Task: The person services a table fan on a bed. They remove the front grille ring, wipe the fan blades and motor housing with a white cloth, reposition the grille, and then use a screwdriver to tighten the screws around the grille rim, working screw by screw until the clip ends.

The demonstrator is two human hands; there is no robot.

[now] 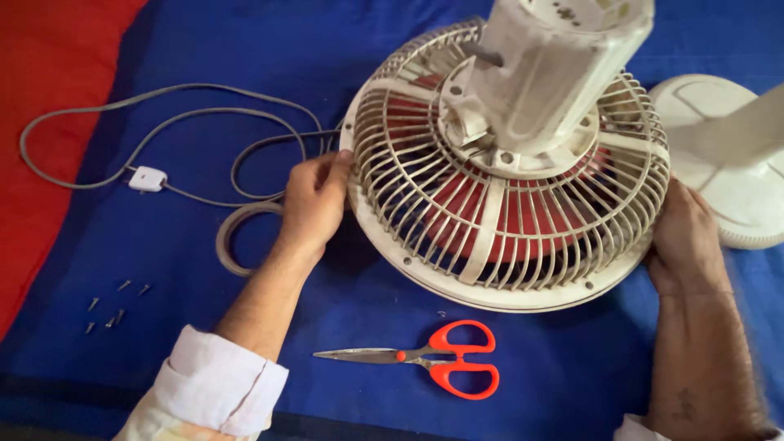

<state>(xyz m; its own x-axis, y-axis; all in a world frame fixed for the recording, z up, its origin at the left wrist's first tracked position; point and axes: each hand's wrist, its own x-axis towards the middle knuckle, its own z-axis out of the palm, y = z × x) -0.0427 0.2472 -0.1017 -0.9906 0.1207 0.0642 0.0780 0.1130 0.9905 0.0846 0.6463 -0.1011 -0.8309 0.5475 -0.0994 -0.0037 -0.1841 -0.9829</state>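
A white table fan's round wire grille (498,220) lies tilted on a blue cloth, rear side up, with red blades (523,229) showing through the bars. Its white motor housing (555,65) rises from the middle. My left hand (314,200) grips the grille's left rim. My right hand (682,237) holds the right rim. Both sleeves are rolled back.
Orange-handled scissors (437,359) lie in front of the fan. Several small screws (110,306) are scattered at the left. A grey cord (163,114) with a white inline switch (148,179) loops at the back left. A grey ring (237,237) lies beside my left wrist. The white fan base (735,163) stands at the right. Red cloth (49,98) covers the far left.
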